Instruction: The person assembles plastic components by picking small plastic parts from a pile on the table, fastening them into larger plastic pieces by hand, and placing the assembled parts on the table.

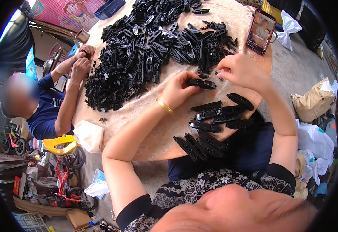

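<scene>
Pinched between the thumb and fingers of my left hand [178, 88] is a long black plastic part [202, 84] with rounded ends, held just above the table [159, 133]. My right hand [243, 71] hovers to its right with fingertips drawn together; whatever they hold, if anything, is too small to make out. A few tiny black pieces [203, 73] lie by the held part. Nearer to me, several similar black elongated parts [219, 113] rest in a loose group, and more dark ones [200, 145] sit at the table's edge.
A big heap of black oval frames [157, 44] and small black pieces [113, 87] covers the far table. A phone [260, 31] stands upright at the right edge. On the left, another person's hands [83, 62] work by the heap. A white bag [89, 136] hangs near the left edge.
</scene>
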### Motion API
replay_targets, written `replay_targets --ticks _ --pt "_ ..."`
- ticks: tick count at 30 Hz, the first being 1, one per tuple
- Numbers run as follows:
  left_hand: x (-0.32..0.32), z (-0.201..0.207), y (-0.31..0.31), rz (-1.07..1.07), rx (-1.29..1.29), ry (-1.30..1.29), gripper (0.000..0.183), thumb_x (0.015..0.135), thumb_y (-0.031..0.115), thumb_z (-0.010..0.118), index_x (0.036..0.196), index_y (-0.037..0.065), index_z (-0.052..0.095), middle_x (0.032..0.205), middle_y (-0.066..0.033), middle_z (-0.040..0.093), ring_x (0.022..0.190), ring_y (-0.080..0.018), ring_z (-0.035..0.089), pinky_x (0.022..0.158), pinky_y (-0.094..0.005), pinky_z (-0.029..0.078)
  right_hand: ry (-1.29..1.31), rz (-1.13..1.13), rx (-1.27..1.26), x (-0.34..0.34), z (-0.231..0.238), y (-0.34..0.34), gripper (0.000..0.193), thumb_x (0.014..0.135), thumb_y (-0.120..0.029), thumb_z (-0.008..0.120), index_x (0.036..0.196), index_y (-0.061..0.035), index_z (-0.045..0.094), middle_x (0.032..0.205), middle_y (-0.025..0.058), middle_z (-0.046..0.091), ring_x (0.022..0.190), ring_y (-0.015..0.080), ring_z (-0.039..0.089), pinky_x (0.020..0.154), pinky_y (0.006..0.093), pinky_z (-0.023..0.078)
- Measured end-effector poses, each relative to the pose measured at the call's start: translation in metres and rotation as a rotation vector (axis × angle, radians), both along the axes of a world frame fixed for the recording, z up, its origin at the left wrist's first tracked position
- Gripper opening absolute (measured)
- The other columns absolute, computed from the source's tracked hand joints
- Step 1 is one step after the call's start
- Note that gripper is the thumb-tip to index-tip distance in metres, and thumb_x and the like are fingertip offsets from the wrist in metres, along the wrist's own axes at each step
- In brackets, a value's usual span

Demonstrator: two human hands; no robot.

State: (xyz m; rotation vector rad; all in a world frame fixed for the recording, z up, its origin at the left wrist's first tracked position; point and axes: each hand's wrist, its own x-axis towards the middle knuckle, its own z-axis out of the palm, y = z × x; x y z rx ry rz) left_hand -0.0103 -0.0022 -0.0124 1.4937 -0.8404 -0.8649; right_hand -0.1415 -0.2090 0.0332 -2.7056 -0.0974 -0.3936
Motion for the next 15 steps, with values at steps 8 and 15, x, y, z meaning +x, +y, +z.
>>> replay_targets --ticks 8,15 --pt "-0.004 0.006 -0.002 0.009 0.006 0.065 0.028 0.079 -0.004 0.061 0.106 -0.002 0.055 0.094 -0.0036 0.061 0.083 -0.008 0.061 0.075 -0.0208 0.05 -0.043 -0.023 -0.13 0.002 -0.016 0.014 0.013 0.077 -0.015 0.061 0.08 -0.0023 0.059 0.077 0.0129 0.059 0.074 0.0314 0.061 0.066 0.0392 0.049" --pt "-0.004 0.006 0.0 0.007 -0.007 0.108 0.029 0.08 -0.005 0.06 0.108 -0.002 0.053 0.096 -0.0054 0.062 0.083 -0.0112 0.064 0.076 -0.0232 0.052 -0.121 0.119 0.417 0.006 -0.009 0.032 0.015 0.073 -0.003 0.069 0.083 0.0019 0.058 0.073 0.0111 0.056 0.067 0.0225 0.058 0.061 0.0296 0.048"
